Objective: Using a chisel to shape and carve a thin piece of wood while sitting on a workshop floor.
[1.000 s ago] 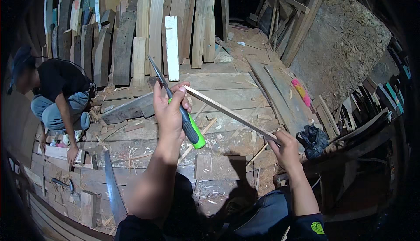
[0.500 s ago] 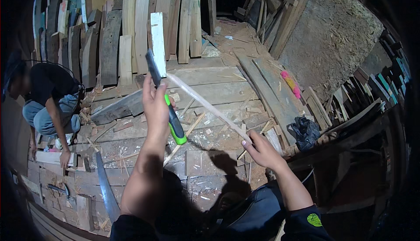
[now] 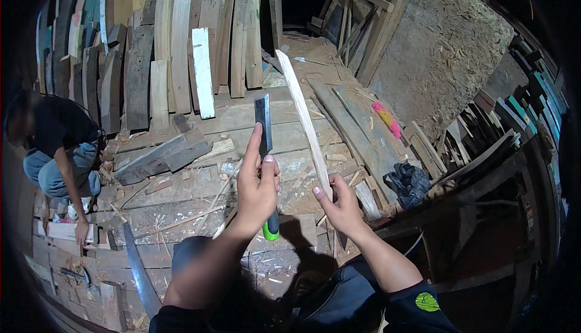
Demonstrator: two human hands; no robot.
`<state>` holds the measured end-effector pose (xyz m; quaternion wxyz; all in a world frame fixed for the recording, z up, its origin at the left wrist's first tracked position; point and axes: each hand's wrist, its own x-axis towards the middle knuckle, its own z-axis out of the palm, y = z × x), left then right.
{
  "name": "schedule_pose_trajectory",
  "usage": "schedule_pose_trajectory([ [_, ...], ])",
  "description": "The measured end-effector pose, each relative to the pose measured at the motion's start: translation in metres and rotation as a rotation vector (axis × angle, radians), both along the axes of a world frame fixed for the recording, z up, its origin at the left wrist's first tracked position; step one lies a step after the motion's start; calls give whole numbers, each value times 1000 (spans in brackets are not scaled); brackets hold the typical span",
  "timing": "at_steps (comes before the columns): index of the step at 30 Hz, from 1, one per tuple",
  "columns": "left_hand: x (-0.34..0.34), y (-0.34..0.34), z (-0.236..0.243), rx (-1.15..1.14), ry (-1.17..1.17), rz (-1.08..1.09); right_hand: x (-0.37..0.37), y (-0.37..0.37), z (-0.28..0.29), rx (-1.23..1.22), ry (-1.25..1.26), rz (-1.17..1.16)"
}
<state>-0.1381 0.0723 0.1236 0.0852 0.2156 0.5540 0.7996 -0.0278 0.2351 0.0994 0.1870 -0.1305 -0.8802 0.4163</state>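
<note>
My left hand [image 3: 256, 189] is closed round a chisel with a black and green handle. The chisel's flat metal blade [image 3: 262, 121] points up, and my index finger lies along its lower part. Below my fist the green butt of the handle [image 3: 271, 230] shows. A thin, pale wooden strip [image 3: 304, 115] is gripped near its lower end by my right hand [image 3: 342, 207], thumb across it. The strip stands nearly upright, tilted to the left, with a slanted tip at the top. Blade and strip are side by side, apart from each other.
A handsaw [image 3: 140, 269] lies on the plank floor to the left. Beyond it a person [image 3: 63, 133] crouches, one hand by a pale board [image 3: 65, 231]. Upright planks [image 3: 181, 48] line the back. At right are a black plastic bag [image 3: 407, 183] and a pink-yellow object [image 3: 385, 119].
My left hand has moved right and down, and the chisel now stands more upright. The wooden strip has swung from leaning far left to nearly upright. The view has shifted slightly.
</note>
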Motion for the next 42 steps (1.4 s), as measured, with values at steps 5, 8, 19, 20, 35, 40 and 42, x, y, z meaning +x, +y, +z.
schedule_pose_trajectory([
  [5, 1, 4, -7, -61, 51, -31, 0, -16, -2, 140, 43, -6],
  [8, -1, 6, -13, -105, 141, 62, 3, -35, 2, 164, 56, 45],
  [19, -13, 2, -6, -91, 38, 113, 5, -43, 9, 171, -16, 49],
  [20, -16, -3, 4, -87, -8, 116, 5, -45, 12, 168, -57, 53],
  [35, -1, 5, -10, -76, -89, 1, 6, -42, 13, 220, -27, 26],
  [40, 1, 11, -15, -171, -53, 71, 4, -40, 15, 135, -73, 45],
  [42, 9, 13, -18, -235, -38, 36, 3, -35, 10, 140, 7, 32],
])
